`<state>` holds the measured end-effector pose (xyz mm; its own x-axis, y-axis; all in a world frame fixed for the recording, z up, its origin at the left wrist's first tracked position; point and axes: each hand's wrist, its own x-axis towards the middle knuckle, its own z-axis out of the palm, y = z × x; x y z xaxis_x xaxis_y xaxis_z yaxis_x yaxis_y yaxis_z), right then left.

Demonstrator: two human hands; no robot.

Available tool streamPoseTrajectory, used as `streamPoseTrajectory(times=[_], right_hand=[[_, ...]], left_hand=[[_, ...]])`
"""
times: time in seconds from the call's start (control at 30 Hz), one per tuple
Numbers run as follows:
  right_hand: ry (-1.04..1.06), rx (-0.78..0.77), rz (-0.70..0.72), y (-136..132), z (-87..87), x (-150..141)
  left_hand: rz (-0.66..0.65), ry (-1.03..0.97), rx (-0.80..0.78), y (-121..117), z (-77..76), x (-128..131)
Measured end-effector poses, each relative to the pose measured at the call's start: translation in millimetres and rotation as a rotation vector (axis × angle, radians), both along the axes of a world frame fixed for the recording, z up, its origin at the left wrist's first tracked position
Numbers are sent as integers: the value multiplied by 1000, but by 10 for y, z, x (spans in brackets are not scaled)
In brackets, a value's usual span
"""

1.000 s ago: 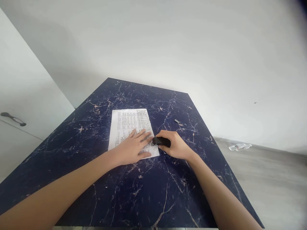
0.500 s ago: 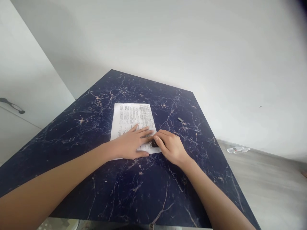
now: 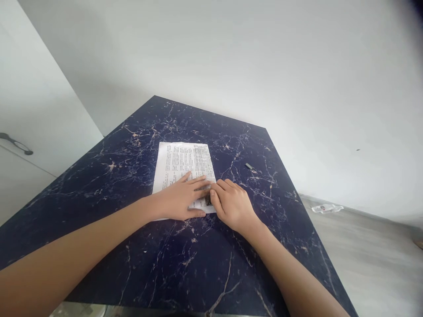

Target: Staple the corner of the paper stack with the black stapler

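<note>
A printed sheet of paper (image 3: 181,158) lies on the dark blue marbled table, its text running sideways and its right side creased. My left hand (image 3: 185,200) rests flat on the lower part of the sheet, fingers spread toward the right edge. At that lower right edge, my right hand (image 3: 233,204) is closed over a small black object (image 3: 208,199). Most of that object is hidden under the fingers, so its kind cannot be made out. The fingertips of both hands nearly meet there.
A small greyish-green piece (image 3: 250,167) lies on the table (image 3: 185,273) right of the sheet. White walls stand behind. A cabinet handle (image 3: 16,143) shows at the left. On the floor at the right lies a clear plastic item (image 3: 327,208).
My right hand has shifted slightly left with the black object, which now shows less. My left hand stays flat in the same spot on the sheet.
</note>
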<state>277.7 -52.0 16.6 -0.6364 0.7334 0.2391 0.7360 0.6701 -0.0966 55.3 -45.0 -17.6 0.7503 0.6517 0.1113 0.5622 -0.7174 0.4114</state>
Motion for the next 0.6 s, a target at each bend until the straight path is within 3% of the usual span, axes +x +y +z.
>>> streamPoseTrajectory(times=[0.2,0.3,0.4,0.6], right_hand=[[-189,146,-136,-109,-85,-187],[-207,141,-168,-121,-92,-236],[-124,3,-70,-67,7,-114],[-41,-331,167,172,243,420]], left_hand=[[-1,-7,11,-6,-10,7],[10,-26,18,-8,-13,1],[10,-11,16,-3,-1,-9],[-2,68,-41,5,71,-11]])
